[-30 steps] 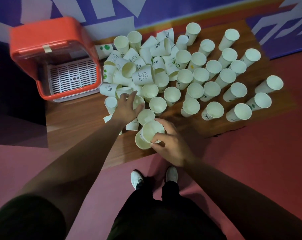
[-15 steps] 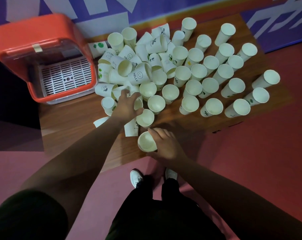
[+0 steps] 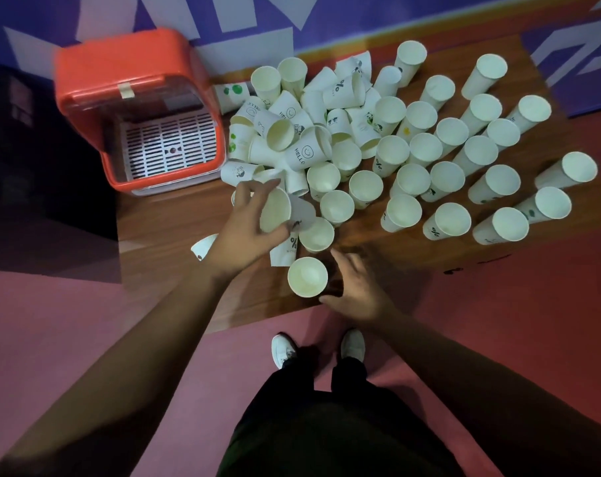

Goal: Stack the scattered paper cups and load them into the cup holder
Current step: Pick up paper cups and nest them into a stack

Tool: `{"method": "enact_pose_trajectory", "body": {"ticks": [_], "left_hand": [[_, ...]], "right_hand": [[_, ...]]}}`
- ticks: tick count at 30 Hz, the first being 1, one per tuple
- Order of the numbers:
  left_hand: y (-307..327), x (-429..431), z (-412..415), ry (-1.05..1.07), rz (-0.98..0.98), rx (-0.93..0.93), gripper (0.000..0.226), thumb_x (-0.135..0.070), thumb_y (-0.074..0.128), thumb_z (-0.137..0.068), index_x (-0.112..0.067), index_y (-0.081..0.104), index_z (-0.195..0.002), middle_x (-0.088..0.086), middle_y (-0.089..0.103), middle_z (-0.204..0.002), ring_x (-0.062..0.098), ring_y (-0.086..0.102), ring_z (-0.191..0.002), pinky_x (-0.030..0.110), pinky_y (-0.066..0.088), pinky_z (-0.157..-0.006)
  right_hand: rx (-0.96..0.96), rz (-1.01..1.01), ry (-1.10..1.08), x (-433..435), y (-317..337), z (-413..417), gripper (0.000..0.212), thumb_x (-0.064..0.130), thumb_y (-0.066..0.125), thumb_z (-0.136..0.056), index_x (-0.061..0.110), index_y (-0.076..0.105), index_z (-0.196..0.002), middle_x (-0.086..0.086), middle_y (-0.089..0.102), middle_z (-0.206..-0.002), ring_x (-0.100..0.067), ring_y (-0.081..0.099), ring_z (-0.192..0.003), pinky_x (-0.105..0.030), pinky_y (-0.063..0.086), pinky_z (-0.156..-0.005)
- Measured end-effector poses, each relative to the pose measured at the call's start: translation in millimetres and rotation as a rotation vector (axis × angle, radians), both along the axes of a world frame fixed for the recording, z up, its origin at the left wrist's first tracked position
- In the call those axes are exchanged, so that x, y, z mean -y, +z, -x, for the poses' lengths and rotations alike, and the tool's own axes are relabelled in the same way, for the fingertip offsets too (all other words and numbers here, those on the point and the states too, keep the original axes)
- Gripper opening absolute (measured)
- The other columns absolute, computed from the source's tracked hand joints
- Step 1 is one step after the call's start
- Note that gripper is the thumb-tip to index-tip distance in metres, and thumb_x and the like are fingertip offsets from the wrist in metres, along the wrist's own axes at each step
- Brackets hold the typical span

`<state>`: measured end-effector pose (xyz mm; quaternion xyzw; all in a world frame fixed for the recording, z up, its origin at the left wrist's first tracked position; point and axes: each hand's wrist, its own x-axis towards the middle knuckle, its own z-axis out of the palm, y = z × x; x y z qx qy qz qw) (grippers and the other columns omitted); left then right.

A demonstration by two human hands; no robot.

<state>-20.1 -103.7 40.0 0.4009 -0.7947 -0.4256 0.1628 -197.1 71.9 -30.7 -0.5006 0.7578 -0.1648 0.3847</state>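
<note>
One tilted cup (image 3: 275,211) gripped by left hand (image 3: 244,235); upright cup (image 3: 307,277) beside open right hand (image 3: 359,287).

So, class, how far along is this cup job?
Barely begun. Done: nothing loaded; the holder shows no cups. In hand: the left hand holds a tilted cup; the right hand is at a cup near the edge. Left: the pile and the upright cups.
</note>
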Motion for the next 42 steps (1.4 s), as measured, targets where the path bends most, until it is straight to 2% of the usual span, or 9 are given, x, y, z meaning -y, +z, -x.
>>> {"method": "enact_pose_trajectory", "body": {"ticks": [6,10,13,17,20,24,28,37,42], "left_hand": [[5,-51,-29,-0.135,0.035,-0.056,0.072,-0.044,0.068,-0.083,-0.019,0.044,-0.146,-0.005,0.045,-0.133,-0.008,0.041,-0.125,0.004,0.03,-0.1],[-21,-74,-28,-0.184,0.07,0.067,0.074,-0.05,0.067,-0.084,-0.021,0.044,-0.148,-0.008,0.047,-0.134,0.008,0.048,-0.124,0.022,0.041,-0.102],[-49,-82,-20,-0.228,0.28,0.186,0.076,-0.051,0.066,-0.082,-0.018,0.046,-0.149,0.0,0.054,-0.136,0.018,0.045,-0.117,0.042,0.045,-0.097],[-70,-87,-20,-0.263,0.318,0.285,0.084,-0.057,0.069,-0.084,-0.023,0.04,-0.154,0.001,0.05,-0.143,0.019,0.038,-0.119,0.043,0.04,-0.095],[-74,-76,-41,-0.056,0.224,0.267,0.073,-0.065,0.054,-0.09,-0.024,0.045,-0.15,0.004,0.048,-0.127,0.018,0.038,-0.11,0.039,0.037,-0.096],[-91,-37,-94,0.564,0.24,0.417,0.063,-0.048,0.06,-0.087,-0.001,0.058,-0.128,0.028,0.05,-0.122,0.042,0.048,-0.108,0.051,0.044,-0.095],[-104,-10,-127,1.004,-0.205,0.639,0.077,-0.048,0.072,-0.086,-0.008,0.042,-0.144,0.028,0.036,-0.144,0.049,0.04,-0.129,0.05,0.036,-0.108],[-110,-9,-137,0.935,-0.379,0.524,0.051,-0.027,0.066,-0.092,-0.002,0.044,-0.131,0.026,0.038,-0.138,0.048,0.056,-0.112,0.047,0.049,-0.095],[-88,-10,-122,0.947,-0.332,0.291,0.058,-0.026,0.074,-0.085,-0.006,0.044,-0.13,0.02,0.044,-0.135,0.039,0.053,-0.115,0.044,0.05,-0.098]], "right_hand": [[-0.077,0.04,-0.088,2,4,22,0.072,0.027,0.073,-0.083,0.013,0.039,-0.145,-0.012,0.039,-0.145,-0.027,0.042,-0.132,-0.036,0.038,-0.109],[-0.141,0.054,-0.082,22,2,24,0.062,0.026,0.07,-0.086,0.013,0.044,-0.141,-0.011,0.041,-0.142,-0.028,0.045,-0.129,-0.04,0.041,-0.107],[-0.144,0.057,-0.054,36,-1,21,0.058,0.025,0.067,-0.087,0.012,0.046,-0.139,-0.012,0.042,-0.138,-0.029,0.046,-0.127,-0.039,0.041,-0.106],[-0.162,0.055,0.005,46,-8,18,0.055,0.019,0.064,-0.089,0.009,0.046,-0.139,-0.016,0.042,-0.137,-0.032,0.05,-0.124,-0.038,0.04,-0.106],[-0.208,0.062,0.067,52,-11,18,0.052,0.016,0.062,-0.089,0.01,0.047,-0.138,-0.016,0.043,-0.135,-0.032,0.049,-0.123,-0.039,0.041,-0.104],[-0.265,0.114,0.126,57,-14,18,0.05,0.013,0.063,-0.088,0.014,0.049,-0.136,-0.013,0.045,-0.135,-0.03,0.05,-0.122,-0.043,0.047,-0.1],[-0.285,0.106,0.154,63,-22,13,0.043,0.012,0.066,-0.086,0.014,0.057,-0.129,-0.013,0.047,-0.129,-0.03,0.053,-0.117,-0.042,0.048,-0.098],[-0.304,0.158,0.051,66,-28,21,0.012,0.016,0.073,-0.082,0.013,0.075,-0.094,-0.006,0.056,-0.117,-0.023,0.058,-0.104,-0.035,0.051,-0.086],[-0.147,0.269,-0.031,55,-15,33,0.007,0.011,0.077,-0.08,0.011,0.073,-0.086,-0.006,0.052,-0.135,-0.019,0.049,-0.127,-0.023,0.038,-0.101]]}}
